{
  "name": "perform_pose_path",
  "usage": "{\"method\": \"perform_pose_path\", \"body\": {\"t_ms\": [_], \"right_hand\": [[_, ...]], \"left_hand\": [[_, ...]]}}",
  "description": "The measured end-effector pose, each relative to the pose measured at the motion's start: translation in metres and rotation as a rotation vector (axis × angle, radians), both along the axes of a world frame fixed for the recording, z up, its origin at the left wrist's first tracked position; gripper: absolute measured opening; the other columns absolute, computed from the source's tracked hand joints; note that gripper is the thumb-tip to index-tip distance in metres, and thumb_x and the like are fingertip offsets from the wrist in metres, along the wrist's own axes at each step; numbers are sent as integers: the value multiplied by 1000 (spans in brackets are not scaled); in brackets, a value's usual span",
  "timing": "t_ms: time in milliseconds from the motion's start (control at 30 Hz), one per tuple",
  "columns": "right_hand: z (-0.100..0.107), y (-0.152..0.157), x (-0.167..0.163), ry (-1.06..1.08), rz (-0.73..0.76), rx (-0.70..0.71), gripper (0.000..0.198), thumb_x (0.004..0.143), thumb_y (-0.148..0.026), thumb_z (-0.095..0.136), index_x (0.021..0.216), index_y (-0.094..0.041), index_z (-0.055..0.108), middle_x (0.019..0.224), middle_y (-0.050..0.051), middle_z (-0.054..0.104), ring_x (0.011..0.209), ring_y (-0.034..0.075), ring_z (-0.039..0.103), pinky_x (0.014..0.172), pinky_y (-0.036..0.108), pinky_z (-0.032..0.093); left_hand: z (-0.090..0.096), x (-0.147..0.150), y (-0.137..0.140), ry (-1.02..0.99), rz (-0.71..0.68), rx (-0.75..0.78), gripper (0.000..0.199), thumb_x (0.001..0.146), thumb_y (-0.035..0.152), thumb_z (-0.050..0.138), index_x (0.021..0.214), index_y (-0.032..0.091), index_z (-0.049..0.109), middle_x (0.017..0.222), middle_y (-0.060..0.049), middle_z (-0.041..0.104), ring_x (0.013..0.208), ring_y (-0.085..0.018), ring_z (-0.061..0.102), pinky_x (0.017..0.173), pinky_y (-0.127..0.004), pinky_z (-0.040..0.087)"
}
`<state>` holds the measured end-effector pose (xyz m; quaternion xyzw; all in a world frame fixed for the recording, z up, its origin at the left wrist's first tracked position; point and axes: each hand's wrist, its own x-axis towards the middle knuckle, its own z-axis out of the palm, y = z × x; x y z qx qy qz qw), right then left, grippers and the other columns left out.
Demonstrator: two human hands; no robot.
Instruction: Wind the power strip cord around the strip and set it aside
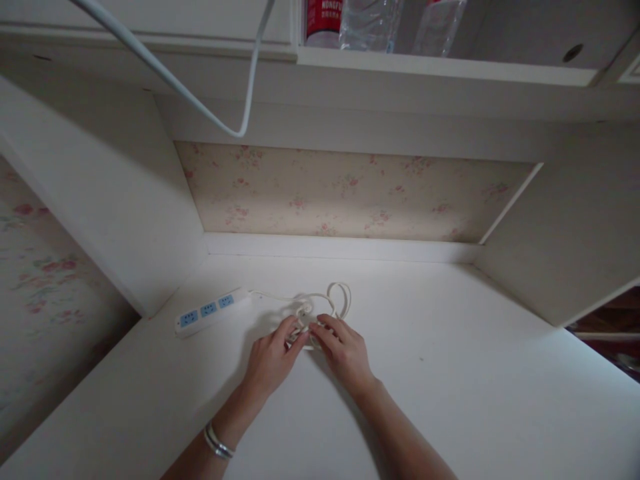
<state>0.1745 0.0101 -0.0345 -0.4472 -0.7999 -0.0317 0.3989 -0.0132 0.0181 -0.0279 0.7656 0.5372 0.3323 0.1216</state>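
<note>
A white power strip (213, 312) with blue socket faces lies at the left on the white desk. Its white cord (339, 300) runs right from the strip's end and gathers in loops at the middle of the desk. My left hand (274, 353) is closed on the left side of these loops, thumb and fingers pinching the cord. From the other side my right hand (345, 350) also pinches the cord, its fingertips close to my left thumb. The plug (304, 309) appears just beyond my fingers. Part of the bundle is hidden by my fingers.
A bare desk surface (450, 373) extends around my hands, bounded by white side panels and a flowered back wall (350, 193). Overhead, a shelf (450, 72) holds several plastic bottles (370, 23). A pale cable (200, 107) hangs at the upper left.
</note>
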Motion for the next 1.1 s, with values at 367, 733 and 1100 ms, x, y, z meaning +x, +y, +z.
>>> {"method": "perform_pose_path", "body": {"t_ms": [367,733,1100], "right_hand": [[1,3,-2,13,1,55,19,91,-19,51,105,-23,63,103,8,65,91,18,61,78,29,51],[-1,7,-4,198,141,-19,16,91,-18,52,104,-22,60,100,8,61,98,19,56,85,34,49],[8,4,-7,248,199,-170,14,93,-18,44,103,-20,53,98,9,54,95,20,53,84,35,48]], "left_hand": [[-5,0,5,213,-35,170,37,94,43,43,122,25,59,105,-3,72,81,-17,70,65,-23,52],[0,0,3,173,-59,89,36,95,42,39,121,27,60,111,-1,69,90,-17,68,71,-23,53],[3,0,5,99,-34,46,30,96,35,39,114,27,62,108,-1,70,91,-16,67,79,-25,51]]}}
